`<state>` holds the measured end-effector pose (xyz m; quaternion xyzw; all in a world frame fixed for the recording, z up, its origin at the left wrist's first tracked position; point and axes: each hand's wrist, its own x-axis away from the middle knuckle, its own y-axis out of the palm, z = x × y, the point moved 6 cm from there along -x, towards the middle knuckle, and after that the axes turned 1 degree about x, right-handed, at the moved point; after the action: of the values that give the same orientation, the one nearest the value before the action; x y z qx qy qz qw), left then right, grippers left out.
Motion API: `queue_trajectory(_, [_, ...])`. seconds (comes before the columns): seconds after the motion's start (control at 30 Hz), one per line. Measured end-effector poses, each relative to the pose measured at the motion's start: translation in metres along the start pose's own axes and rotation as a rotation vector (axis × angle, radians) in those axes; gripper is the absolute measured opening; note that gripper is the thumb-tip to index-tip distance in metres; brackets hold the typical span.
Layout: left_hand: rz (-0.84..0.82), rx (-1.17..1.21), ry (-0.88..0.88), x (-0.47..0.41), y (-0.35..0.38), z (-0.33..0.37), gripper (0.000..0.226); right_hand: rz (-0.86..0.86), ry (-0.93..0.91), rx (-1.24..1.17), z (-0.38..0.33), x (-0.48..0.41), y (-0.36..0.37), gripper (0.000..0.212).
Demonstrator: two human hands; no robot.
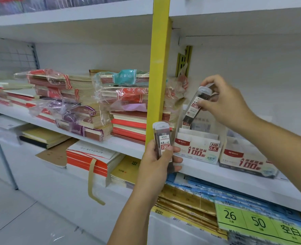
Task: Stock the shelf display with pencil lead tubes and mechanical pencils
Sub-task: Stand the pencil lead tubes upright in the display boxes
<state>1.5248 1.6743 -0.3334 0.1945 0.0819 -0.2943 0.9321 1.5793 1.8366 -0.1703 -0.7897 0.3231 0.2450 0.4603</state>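
Tube [194,107], pinched by right hand [225,103], hovered over box [197,151]; left hand [156,165] gripped spare tubes [163,140]; stocking looked barely begun.

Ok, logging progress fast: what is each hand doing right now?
Left hand: grips a few clear plastic lead tubes with red-and-white labels.
Right hand: pinches one more such tube, tilted over the white cardboard display box.

Open air above left display box [197,149] and right display box [248,161], up to the upper shelf [243,23]; approach from front is free. Yellow post [159,68] and wrapped notebook stacks [126,103] block the left side.
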Motion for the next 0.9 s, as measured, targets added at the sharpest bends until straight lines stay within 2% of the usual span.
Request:
queue_trajectory(0.1, [-0.005,-0.001,0.001,-0.001,-0.003,-0.002,0.019,-0.063,-0.013,0.234,0.007,-0.003,0.023,0.04])
queue_trajectory(0.23, [-0.023,-0.018,-0.002,-0.002,-0.005,-0.003,0.017,-0.137,0.043,0.271,0.025,-0.009,0.035,0.028])
queue_trajectory(0.3, [-0.028,-0.031,0.001,-0.002,-0.006,-0.002,0.016,-0.148,0.006,0.399,0.028,-0.012,0.037,0.024])
queue_trajectory(0.4, [-0.036,-0.051,0.007,0.0,-0.006,0.0,0.016,-0.177,-0.039,0.617,0.027,-0.013,0.038,0.034])
queue_trajectory(0.47, [-0.045,-0.057,0.009,0.001,-0.005,0.002,0.017,-0.188,-0.073,0.68,0.02,-0.008,0.036,0.039])
queue_trajectory(0.53, [-0.057,-0.062,0.016,0.002,-0.004,0.004,0.017,-0.122,-0.135,0.571,0.005,0.006,0.029,0.035])
queue_trajectory(0.6, [-0.079,-0.063,0.027,0.004,-0.002,0.008,0.018,-0.098,-0.116,0.285,-0.01,0.027,0.022,0.026])
queue_trajectory(0.7, [-0.119,-0.061,0.036,0.007,0.004,0.012,0.017,-0.252,0.015,-0.106,-0.025,0.059,0.024,0.021])
queue_trajectory(0.8, [-0.149,-0.066,0.042,0.01,0.012,0.013,0.016,-0.335,0.06,-0.173,-0.029,0.074,0.031,0.028])
queue_trajectory(0.9, [-0.141,-0.06,0.029,0.012,0.015,0.011,0.018,-0.256,0.108,-0.24,-0.026,0.074,0.026,0.03])
